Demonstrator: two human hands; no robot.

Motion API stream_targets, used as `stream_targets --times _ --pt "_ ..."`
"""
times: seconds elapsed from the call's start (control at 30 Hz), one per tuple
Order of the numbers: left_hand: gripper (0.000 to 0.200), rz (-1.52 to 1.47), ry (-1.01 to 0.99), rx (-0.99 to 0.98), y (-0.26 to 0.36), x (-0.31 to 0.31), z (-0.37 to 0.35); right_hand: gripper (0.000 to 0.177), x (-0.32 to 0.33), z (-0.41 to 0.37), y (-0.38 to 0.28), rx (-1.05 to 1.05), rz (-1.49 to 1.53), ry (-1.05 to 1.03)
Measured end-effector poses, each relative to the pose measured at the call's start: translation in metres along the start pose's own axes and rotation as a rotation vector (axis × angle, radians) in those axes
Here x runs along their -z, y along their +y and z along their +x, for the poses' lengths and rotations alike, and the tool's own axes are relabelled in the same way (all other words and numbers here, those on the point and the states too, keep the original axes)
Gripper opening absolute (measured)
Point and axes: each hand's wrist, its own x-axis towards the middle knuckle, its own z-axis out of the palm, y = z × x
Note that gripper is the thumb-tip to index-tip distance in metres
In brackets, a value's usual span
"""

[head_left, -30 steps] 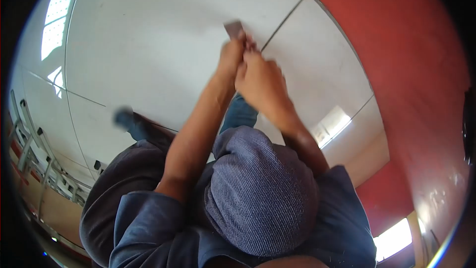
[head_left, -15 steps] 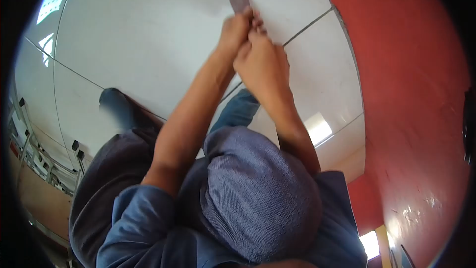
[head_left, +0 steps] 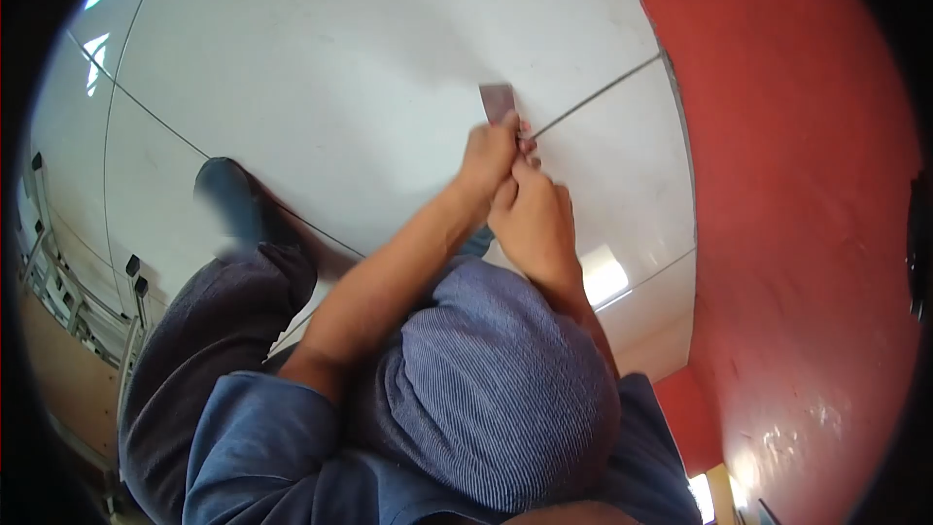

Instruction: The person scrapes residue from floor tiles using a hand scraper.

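Note:
A scraper (head_left: 498,104) with a flat, broad metal blade points away from me, its blade against or just above the pale floor tiles. My left hand (head_left: 489,157) is closed around it just behind the blade. Right behind that, my right hand (head_left: 533,212) is also closed on the scraper, touching the left. Both hands cover the handle. The blade lies a little to the left of a dark joint between tiles.
White floor tiles (head_left: 321,68) spread out ahead. A red wall (head_left: 787,185) rises along the right. My shoe (head_left: 228,199) is planted at left, and my bent knee (head_left: 505,379) is close below my arms. Metal-framed furniture (head_left: 73,301) with black-capped legs stands at far left.
Both hands have drawn the scraper back toward my body, down and slightly right in view. The grip looks the same. My view has shifted slightly.

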Motion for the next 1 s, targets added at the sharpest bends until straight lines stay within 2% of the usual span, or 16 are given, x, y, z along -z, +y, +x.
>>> stream_targets --times 0.07,0.1,0.13,0.2,0.3,0.43,0.53,0.63,0.73,0.77,0.83,0.9,1.0 --pt "0.022 0.011 0.006 -0.014 0.009 -0.017 -0.015 0.023 -0.002 -0.003 0.006 -0.071 -0.005 -0.020" --pt "0.021 0.090 -0.069 -0.100 0.016 -0.021 0.006 0.040 0.006 0.008 0.001 -0.080 -0.058 -0.025" --pt "0.020 0.170 -0.141 -0.176 0.021 -0.023 0.021 0.038 0.015 0.020 -0.010 -0.170 -0.084 -0.069" --pt "0.021 0.089 -0.086 -0.051 0.001 -0.020 0.012 0.031 0.015 0.017 -0.005 -0.092 -0.017 0.006" --pt "0.022 0.025 0.003 0.073 -0.006 -0.023 -0.018 0.022 0.005 -0.014 0.007 -0.086 0.045 0.005" --pt "0.029 0.284 -0.090 -0.183 0.019 -0.044 0.013 0.018 0.019 0.020 0.003 -0.113 -0.025 0.065" --pt "0.023 0.168 -0.100 -0.078 0.007 -0.045 0.008 0.019 0.020 0.010 0.011 -0.125 0.022 0.061" --pt "0.028 0.035 0.001 0.059 -0.028 -0.026 -0.002 0.020 0.006 -0.017 0.028 -0.106 0.038 0.084" --pt "0.028 0.282 -0.102 -0.169 -0.011 -0.044 0.031 0.021 0.020 0.010 0.022 -0.146 -0.036 0.057" --pt "0.029 0.324 -0.199 -0.238 0.001 -0.052 0.044 0.021 0.034 0.020 0.013 -0.178 0.054 -0.003" --pt "0.028 0.252 -0.122 -0.145 -0.017 -0.050 0.036 0.021 0.040 0.018 0.014 -0.160 0.113 0.020" --pt "0.028 0.183 -0.005 -0.006 -0.029 -0.045 0.015 0.020 0.011 -0.011 0.041 -0.083 0.052 0.136" --pt "0.024 0.149 -0.005 -0.052 -0.032 -0.048 0.025 0.021 0.008 -0.008 0.046 -0.105 0.010 0.167"
